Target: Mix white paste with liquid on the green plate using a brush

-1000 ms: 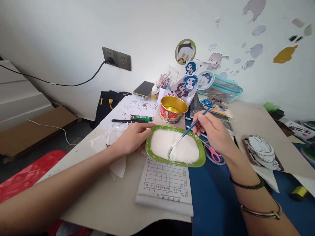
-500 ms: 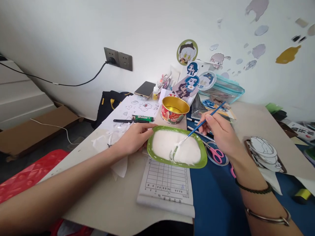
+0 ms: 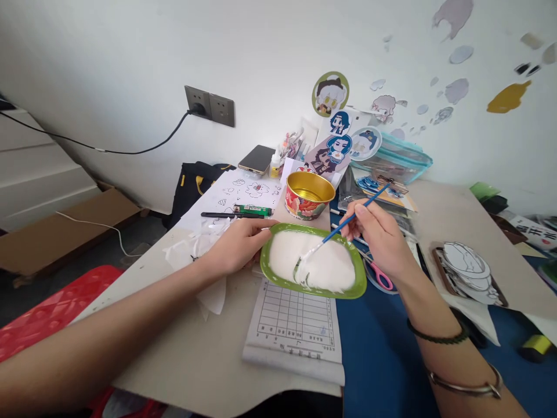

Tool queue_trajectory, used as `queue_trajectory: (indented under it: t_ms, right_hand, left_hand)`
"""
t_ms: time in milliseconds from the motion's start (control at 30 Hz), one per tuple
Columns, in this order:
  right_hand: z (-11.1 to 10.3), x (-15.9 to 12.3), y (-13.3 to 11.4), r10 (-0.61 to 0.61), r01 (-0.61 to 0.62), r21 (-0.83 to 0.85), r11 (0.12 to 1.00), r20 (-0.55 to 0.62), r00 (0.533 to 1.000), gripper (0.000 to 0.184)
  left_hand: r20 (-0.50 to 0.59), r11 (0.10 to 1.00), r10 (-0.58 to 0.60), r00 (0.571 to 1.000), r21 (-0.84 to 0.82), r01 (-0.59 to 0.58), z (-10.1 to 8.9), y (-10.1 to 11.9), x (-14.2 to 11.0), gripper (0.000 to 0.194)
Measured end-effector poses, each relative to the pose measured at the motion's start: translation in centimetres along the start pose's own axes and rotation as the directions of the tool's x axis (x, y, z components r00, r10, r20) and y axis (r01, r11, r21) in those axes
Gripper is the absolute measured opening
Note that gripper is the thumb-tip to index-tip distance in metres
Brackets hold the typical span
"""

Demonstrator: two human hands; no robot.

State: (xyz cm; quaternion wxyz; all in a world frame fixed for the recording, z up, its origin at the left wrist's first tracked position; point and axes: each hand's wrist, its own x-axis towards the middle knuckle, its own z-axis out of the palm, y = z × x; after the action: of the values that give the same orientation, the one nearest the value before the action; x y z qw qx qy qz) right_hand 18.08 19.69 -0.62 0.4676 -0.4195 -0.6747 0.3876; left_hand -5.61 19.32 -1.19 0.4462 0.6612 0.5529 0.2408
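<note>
My left hand [image 3: 243,241] is closed on the left end of a green tray [image 3: 357,284], thumb at the rim, the other fingers partly hidden. Thick white stuff [image 3: 335,264], like paint or paste, covers most of the tray's inside, with green showing through in a streak near the middle. Between the thumb and fingers of my right hand [image 3: 378,235] is a blue-handled paintbrush [image 3: 348,219], slanting down to the left. Its white-coated tip rests in the white stuff. Below the tray lies a printed form pad [image 3: 296,325], its upper part covered by the tray.
Behind the tray stands a gold-lined flowered tin [image 3: 310,203]. Pink scissors [image 3: 380,276] lie by my right wrist. A black pen [image 3: 221,215], crumpled white paper [image 3: 209,232], a phone [image 3: 257,158] and a small bottle [image 3: 275,165] are to the left. Paper cutouts [image 3: 465,264] are stacked at right.
My right hand has moved slightly left, drawing the brush tip left and a little down through the white stuff. The left hand and tray stay nearly still.
</note>
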Motion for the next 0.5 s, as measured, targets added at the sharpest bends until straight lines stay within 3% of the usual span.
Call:
queue_trajectory:
  t_ms: [100, 200, 333, 500]
  right_hand:
    - [0.2, 0.0, 0.1, 0.015, -0.016, 0.02, 1.0, 0.078, 0.997, 0.028]
    - [0.3, 0.1, 0.3, -0.01, 0.009, -0.03, 1.0, -0.05, 0.999, 0.029]
    - [0.6, 0.0, 0.1, 0.002, -0.001, -0.012, 1.0, 0.051, 0.999, 0.028]
    - [1.1, -0.1, -0.1, -0.025, 0.024, -0.043, 0.999, -0.025, 0.999, 0.027]
  left_hand:
    - [-0.002, 1.0, 0.019, 1.0, 0.007, -0.019, 0.0, -0.2, 0.1, 0.042]
    - [-0.02, 0.999, 0.04, 0.999, 0.014, -0.039, 0.1, -0.5, 0.2, 0.041]
    - [-0.013, 0.999, 0.039, 0.999, 0.007, -0.038, 0.1, -0.7, 0.2, 0.041]
    - [-0.01, 0.999, 0.038, 0.999, 0.001, -0.038, 0.1, -0.6, 0.2, 0.042]
